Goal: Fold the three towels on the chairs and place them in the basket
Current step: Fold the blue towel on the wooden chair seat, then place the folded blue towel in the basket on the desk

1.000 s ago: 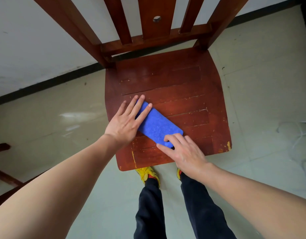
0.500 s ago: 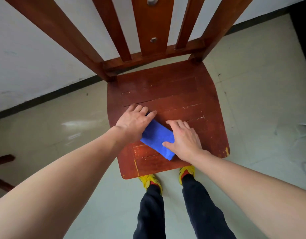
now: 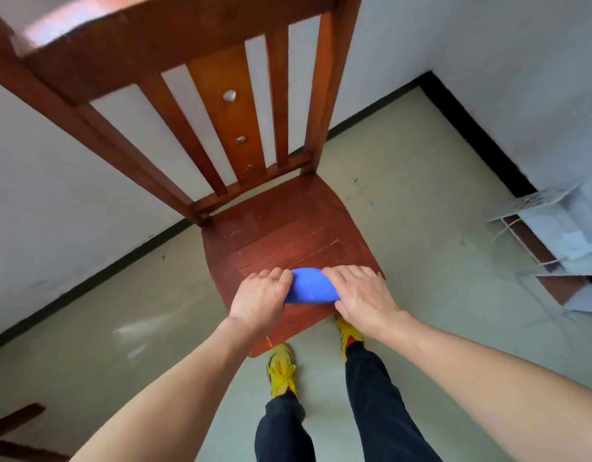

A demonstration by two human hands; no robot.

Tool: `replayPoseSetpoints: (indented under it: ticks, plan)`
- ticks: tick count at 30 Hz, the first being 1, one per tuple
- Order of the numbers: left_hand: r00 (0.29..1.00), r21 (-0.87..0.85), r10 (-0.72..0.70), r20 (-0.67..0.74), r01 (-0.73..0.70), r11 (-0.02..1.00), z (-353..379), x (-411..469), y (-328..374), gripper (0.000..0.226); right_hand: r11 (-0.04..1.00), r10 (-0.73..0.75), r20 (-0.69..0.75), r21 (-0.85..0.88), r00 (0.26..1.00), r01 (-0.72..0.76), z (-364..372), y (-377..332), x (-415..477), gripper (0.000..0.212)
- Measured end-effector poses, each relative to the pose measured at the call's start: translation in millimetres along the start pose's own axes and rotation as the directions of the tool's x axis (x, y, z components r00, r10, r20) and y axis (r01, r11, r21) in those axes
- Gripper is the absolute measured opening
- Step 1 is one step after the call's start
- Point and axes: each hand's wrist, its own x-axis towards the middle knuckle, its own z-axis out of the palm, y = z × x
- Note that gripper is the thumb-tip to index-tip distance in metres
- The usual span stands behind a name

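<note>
There is just one camera, worn on the person's head. It looks forward and down, from high above the fingers [image 3: 274,276]. The picture is very wide, so the edges bend. Close below the fingers are the arms, the legs and the yellow shoes [image 3: 283,368]. Right under the fingers is the chair seat [image 3: 288,228]. Past the fingers, the chair back [image 3: 221,95] rises near the lens, and its top is blurry. Farther off are the floor [image 3: 404,195] and the wall [image 3: 504,61].

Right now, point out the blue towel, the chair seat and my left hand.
blue towel [image 3: 310,285], head view, middle of the folded bundle.
chair seat [image 3: 281,235], head view, bare wooden slats.
left hand [image 3: 259,300], head view, back of the hand.
</note>
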Motion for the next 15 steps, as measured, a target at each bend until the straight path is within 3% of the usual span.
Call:
replayPoseSetpoints:
  ticks: [4, 9, 13, 15]
  plan:
    - [0.968, 0.133, 0.210, -0.136, -0.192, 0.972, -58.8, -19.0, 31.8, 0.033, 0.992, 0.121, -0.119, -0.003, 0.985, -0.123, -50.7, -4.3, -50.5, 0.068]
    - [0.838, 0.249, 0.476, -0.268, -0.417, 0.874, -147.7, -48.4, 100.7, 0.010, 0.948, 0.307, -0.285, 0.010, 0.908, -0.318, -128.7, -3.6, -142.0, 0.066]
    - [0.724, 0.393, 0.639, -0.261, -0.524, 0.755, -187.9, -63.5, 177.2, 0.022, 0.880, 0.441, -0.390, 0.008, 0.809, -0.476, -168.8, 10.6, -228.0, 0.067]
    - [0.677, 0.476, 0.701, -0.226, -0.551, 0.686, -194.5, -65.7, 215.9, 0.047, 0.835, 0.497, -0.432, 0.003, 0.752, -0.550, -179.5, 16.8, -273.8, 0.065]
